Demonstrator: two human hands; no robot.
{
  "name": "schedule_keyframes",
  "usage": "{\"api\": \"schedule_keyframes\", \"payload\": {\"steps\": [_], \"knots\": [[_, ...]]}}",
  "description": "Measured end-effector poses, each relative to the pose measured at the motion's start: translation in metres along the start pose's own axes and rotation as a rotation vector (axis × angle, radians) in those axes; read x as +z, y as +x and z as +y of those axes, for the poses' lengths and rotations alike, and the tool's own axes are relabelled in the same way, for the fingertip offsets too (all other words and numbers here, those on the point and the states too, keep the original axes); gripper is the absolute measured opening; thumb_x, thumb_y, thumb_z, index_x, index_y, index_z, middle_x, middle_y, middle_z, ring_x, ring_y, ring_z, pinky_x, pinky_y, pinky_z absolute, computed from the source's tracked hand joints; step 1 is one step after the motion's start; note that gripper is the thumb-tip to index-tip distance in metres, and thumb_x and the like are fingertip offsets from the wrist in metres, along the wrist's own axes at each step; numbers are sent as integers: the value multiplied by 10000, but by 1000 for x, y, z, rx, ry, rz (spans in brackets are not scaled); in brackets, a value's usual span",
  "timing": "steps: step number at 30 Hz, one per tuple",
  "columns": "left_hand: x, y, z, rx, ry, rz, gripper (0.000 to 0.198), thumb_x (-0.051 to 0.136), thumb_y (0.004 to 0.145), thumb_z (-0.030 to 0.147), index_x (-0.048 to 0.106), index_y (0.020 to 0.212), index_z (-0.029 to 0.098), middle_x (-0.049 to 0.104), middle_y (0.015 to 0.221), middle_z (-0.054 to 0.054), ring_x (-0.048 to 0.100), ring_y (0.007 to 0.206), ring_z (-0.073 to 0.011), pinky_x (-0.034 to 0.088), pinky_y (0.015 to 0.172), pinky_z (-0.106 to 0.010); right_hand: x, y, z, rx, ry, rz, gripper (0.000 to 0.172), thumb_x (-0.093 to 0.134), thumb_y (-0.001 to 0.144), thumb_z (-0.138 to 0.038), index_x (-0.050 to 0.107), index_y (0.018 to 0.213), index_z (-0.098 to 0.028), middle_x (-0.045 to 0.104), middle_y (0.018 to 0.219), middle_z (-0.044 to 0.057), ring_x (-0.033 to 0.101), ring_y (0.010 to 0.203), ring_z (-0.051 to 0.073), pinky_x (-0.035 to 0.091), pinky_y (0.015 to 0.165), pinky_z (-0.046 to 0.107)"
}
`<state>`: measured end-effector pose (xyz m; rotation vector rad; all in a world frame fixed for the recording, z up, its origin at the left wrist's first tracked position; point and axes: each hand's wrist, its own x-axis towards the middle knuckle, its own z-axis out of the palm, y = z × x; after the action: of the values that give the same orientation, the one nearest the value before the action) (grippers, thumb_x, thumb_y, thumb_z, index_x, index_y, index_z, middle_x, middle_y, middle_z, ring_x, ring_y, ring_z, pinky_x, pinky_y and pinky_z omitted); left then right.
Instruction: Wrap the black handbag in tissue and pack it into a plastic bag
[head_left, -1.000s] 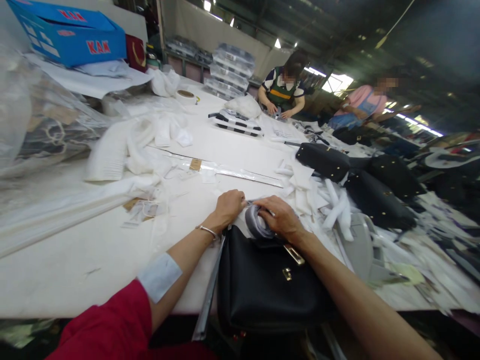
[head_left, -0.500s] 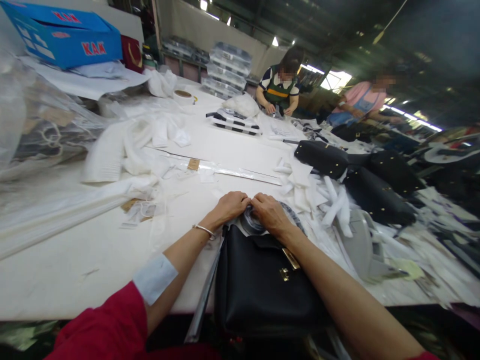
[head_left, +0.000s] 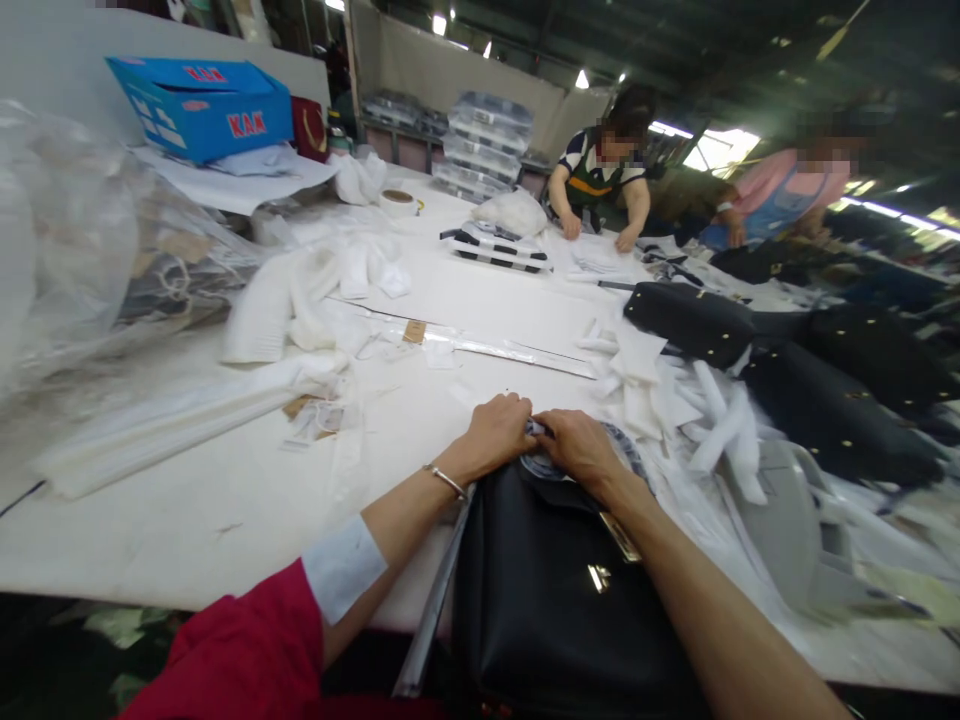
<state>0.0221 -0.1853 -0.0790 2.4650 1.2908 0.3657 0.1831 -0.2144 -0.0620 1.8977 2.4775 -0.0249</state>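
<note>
At the near edge of the long white bench [head_left: 165, 540], in the head view, sits a black, smooth, leather-like handbag [head_left: 555, 620] with a gold-coloured metal clasp [head_left: 598, 578], its top turned toward the bench's middle. A curved handle in grey, translucent-looking wrapping [head_left: 628, 447] rises at its top. The bag's body looks soft-sided, rather light and a little slippery, best taken around both sides near the base; the handle seems firmer, though its wrapping may slide, and the clasp probably scratches easily. Left hand [head_left: 499, 432] and right hand [head_left: 583, 447] meet at the handle, fingers curled narrowly, seeming to pinch the wrapping between them; the fingertips are partly hidden. Beside the bag's left side hangs a long, shiny grey strip [head_left: 431, 610].
</note>
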Motion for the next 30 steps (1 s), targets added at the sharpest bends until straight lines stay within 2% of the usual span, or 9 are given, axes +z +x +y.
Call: {"api": "schedule_keyframes", "payload": {"steps": [5, 8, 13, 17, 20, 22, 25, 28, 30], "knots": [[3, -2, 1, 40, 17, 1, 209, 556, 883, 286, 567, 1066, 187, 622, 1074, -83, 583, 1033, -233, 513, 809, -328, -5, -1, 12, 33, 265, -40, 289, 637, 825, -231, 714, 1103, -235, 741, 1074, 55, 685, 1002, 244, 511, 894, 352], [3, -2, 3, 65, 19, 10, 185, 531, 886, 232, 569, 1061, 187, 620, 1061, -85, 579, 1026, -233, 504, 814, -331, -13, -4, 17, 113, 481, 27, 293, 624, 835, -252, 717, 1111, -228, 744, 1079, 36, 689, 1016, 220, 509, 949, 355], [-2, 1, 3, 50, 104, 35, 173, 498, 869, 161, 575, 1023, 182, 607, 1045, -88, 571, 1028, -237, 486, 772, -321, -22, -5, 6, 124, 500, 96, 274, 703, 792, -227, 736, 1063, -198, 737, 1099, 60, 669, 1057, 225, 482, 992, 356], [-7, 4, 2, 57, 160, 15, 163, 479, 866, 152, 581, 990, 180, 605, 1034, -88, 578, 988, -239, 465, 724, -317, -37, -7, 16, 230, 594, 332, 232, 669, 814, -210, 745, 1033, -205, 746, 1067, 36, 675, 1026, 195, 482, 981, 327], [-7, 3, 0, 79, 182, 6, 163, 461, 880, 169, 587, 984, 177, 600, 1024, -90, 581, 960, -242, 450, 716, -322, -61, -36, 51, 353, 605, 461, 188, 619, 851, -275, 763, 959, -221, 762, 975, 8, 693, 939, 193, 501, 928, 322], [-7, 3, -1, 92, 192, -1, 160, 456, 901, 211, 588, 986, 180, 598, 1012, -90, 581, 950, -247, 442, 723, -327, -74, -70, 81, 463, 513, 422, 193, 611, 850, -310, 770, 916, -224, 765, 908, -1, 696, 878, 193, 512, 860, 303], [-6, 5, -3, 106, 191, -19, 187, 454, 929, 291, 590, 997, 183, 600, 997, -85, 583, 953, -251, 435, 752, -331, -77, -131, 120, 681, 290, 205, 163, 620, 819, -268, 771, 812, -207, 742, 744, 15, 690, 748, 200, 507, 739, 291], [-5, 7, -5, 106, 179, -33, 223, 448, 936, 337, 598, 1007, 187, 604, 988, -80, 585, 964, -251, 431, 780, -331, -57, -175, 143, 845, 111, 54, 170, 605, 803, -188, 754, 721, -182, 713, 676, 75, 690, 711, 243, 499, 677, 322], [-4, 9, -6, 98, 169, -33, 248, 435, 936, 356, 604, 1015, 192, 610, 988, -78, 589, 966, -252, 430, 788, -330, -37, -185, 151, 922, 14, 11, 175, 598, 818, -174, 748, 730, -169, 716, 726, 131, 698, 752, 281, 502, 674, 350]]}}
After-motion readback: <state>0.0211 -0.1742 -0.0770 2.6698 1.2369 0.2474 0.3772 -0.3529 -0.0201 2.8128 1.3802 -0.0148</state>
